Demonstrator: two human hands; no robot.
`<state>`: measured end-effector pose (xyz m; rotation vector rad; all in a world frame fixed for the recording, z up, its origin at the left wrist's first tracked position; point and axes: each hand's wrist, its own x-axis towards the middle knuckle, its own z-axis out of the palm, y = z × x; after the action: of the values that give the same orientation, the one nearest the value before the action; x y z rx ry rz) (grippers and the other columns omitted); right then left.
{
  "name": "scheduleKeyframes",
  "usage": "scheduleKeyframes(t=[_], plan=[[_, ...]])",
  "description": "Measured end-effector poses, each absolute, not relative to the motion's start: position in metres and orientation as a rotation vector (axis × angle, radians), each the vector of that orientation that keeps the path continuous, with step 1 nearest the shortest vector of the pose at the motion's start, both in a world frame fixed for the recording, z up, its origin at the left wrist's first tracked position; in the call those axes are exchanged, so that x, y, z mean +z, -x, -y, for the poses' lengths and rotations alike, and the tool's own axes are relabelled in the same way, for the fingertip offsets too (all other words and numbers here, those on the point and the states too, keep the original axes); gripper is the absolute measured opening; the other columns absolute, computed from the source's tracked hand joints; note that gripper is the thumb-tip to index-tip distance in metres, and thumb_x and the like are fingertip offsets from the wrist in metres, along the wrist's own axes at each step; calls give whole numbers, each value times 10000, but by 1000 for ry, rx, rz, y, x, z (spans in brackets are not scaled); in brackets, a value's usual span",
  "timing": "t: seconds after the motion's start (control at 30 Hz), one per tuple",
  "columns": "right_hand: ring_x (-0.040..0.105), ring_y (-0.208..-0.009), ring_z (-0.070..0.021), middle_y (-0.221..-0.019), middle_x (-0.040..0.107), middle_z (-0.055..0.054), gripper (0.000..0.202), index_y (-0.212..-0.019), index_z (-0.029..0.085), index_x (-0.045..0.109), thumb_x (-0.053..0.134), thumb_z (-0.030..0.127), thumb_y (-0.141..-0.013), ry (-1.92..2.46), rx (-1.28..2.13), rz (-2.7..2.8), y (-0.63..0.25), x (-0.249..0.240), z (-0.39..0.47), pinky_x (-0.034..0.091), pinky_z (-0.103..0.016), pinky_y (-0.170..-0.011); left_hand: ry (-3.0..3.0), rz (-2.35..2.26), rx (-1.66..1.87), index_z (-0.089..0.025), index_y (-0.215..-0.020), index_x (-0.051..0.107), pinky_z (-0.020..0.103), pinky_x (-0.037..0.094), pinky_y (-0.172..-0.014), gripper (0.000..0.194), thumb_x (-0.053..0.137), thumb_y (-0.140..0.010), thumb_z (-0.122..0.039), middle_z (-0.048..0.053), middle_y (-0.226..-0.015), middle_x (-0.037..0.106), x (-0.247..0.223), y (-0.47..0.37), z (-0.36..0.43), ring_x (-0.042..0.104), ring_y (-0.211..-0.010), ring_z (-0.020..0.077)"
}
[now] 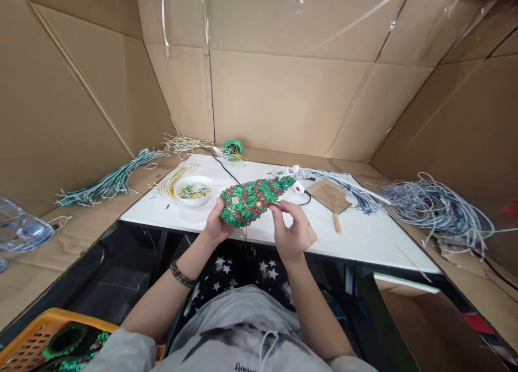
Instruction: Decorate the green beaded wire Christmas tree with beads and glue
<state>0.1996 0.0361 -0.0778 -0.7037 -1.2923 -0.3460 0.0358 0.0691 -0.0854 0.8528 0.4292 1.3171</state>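
Observation:
A small green glittery tree (246,200) with red garland lies on its side above the front of the white table, its tip pointing right. My left hand (218,223) is wrapped round its wide base at the left end. On the tree's near right side, my right hand (292,229) has thumb and forefinger pinched together; whatever they hold is too small to make out. Left of the tree stands a white bowl (193,200) with short yellow and green pieces inside.
Wire bundles lie at left (109,180) and right (441,207). A brown board (328,193) and a wooden-handled tool (336,223) are right of the tree. A green ring-shaped piece (233,148) stands at the back. An orange basket (24,345) is lower left; cardboard walls (283,102) surround the table.

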Motion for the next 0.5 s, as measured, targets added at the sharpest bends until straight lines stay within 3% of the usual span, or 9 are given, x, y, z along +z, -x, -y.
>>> scheduleKeyframes(t=[0.1,0.2,0.27,0.4,0.5], plan=[[703,-869,-190,-1011,705,-54,290,-1121,280,618,735,275,-856,644,-38,1223,-196,-84,-40,629,-351,-741,-833,-442,1327,-141,-1146,698,553,526,-955,653,684,-756,-665,165,-1215,713,-85,-35,-69,597,-1226,420],[664,-1063,-209,-1275,600,-120,698,-1344,282,440,794,473,-773,602,395,1209,-187,-83,-43,614,-361,-835,-801,-444,1300,-143,-1140,703,528,520,-976,655,704,-742,-663,151,-1174,732,-84,-35,-70,609,-1217,401],[649,-1106,-227,-1285,589,-143,903,-1405,258,343,835,527,-697,617,608,1253,-180,-79,-45,591,-381,-897,-783,-446,1281,-153,-1143,703,498,506,-1003,627,689,-767,-654,134,-1147,743,-84,-35,-71,626,-1201,372],[659,-1045,-214,-1161,647,-113,804,-1356,227,386,830,428,-717,689,733,1149,-171,-71,-51,562,-381,-936,-761,-506,1228,-192,-1139,708,443,538,-936,564,584,-848,-658,99,-1047,766,-86,-35,-73,695,-1044,306],[662,-1053,-211,-1195,637,-108,747,-1347,231,408,802,407,-738,653,734,1047,-172,-68,-57,557,-376,-946,-801,-486,1180,-190,-1051,733,413,568,-753,540,564,-845,-660,86,-822,756,-87,-33,-72,701,-749,258]])
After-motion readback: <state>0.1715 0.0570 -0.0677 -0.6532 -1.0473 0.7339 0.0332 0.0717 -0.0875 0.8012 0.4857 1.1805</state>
